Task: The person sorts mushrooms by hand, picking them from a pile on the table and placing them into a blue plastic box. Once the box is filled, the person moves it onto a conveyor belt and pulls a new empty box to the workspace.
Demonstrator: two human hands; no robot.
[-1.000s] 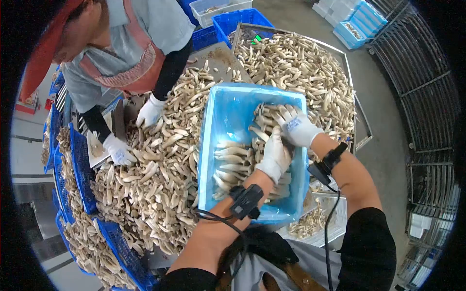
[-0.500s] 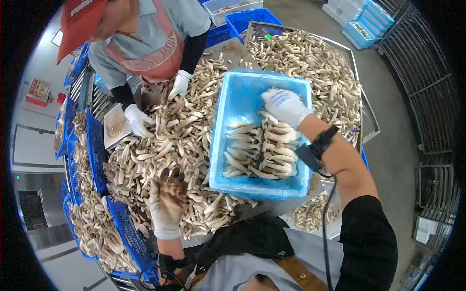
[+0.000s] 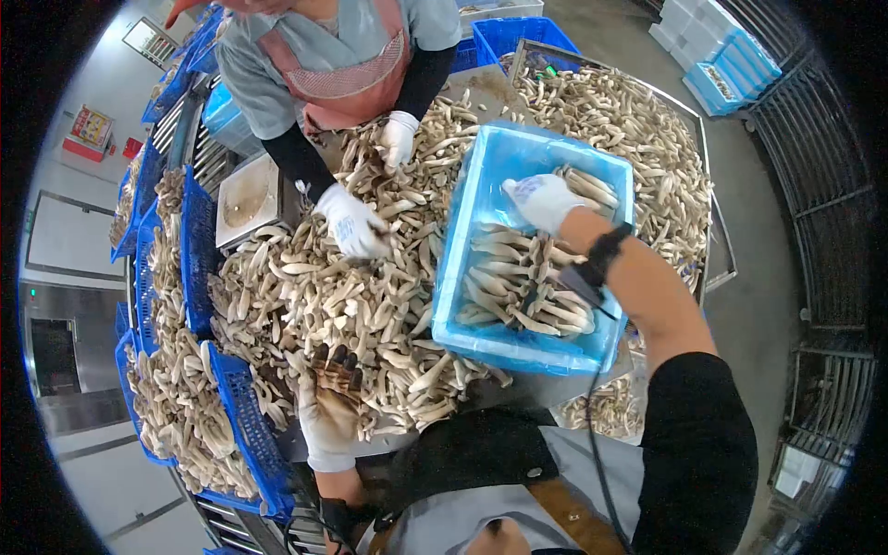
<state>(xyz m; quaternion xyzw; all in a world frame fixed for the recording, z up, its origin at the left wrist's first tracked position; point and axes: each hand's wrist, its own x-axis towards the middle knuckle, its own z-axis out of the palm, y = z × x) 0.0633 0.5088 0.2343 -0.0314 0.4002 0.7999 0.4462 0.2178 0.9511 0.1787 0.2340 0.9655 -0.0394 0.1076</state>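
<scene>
My right hand (image 3: 544, 203), in a white glove, is inside a light-blue box (image 3: 532, 350) lined with clear plastic. Its back faces up and the fingers curl downward out of sight, so what they hold cannot be made out. Beside it, pale mushrooms (image 3: 592, 187) lie side by side at the box's far right. Nearer me, more long-stemmed mushrooms (image 3: 523, 289) are laid in two rows. My left hand (image 3: 331, 402) rests palm up at the near edge of a loose mushroom heap (image 3: 324, 296). Its fingers are apart, with dark-stained glove tips and nothing held.
Opposite, a co-worker's white-gloved hands (image 3: 353, 224) work in the heap near a scale (image 3: 248, 203). Blue baskets (image 3: 245, 421) of mushrooms line the left. Another mushroom pile (image 3: 629, 139) lies on a tray behind the box, with metal racks (image 3: 814, 185) farther right.
My right hand has shifted left within the box, exposing mushrooms at the far right. The view has moved, so the box appears farther right. The co-worker's near hand has moved farther over the heap.
</scene>
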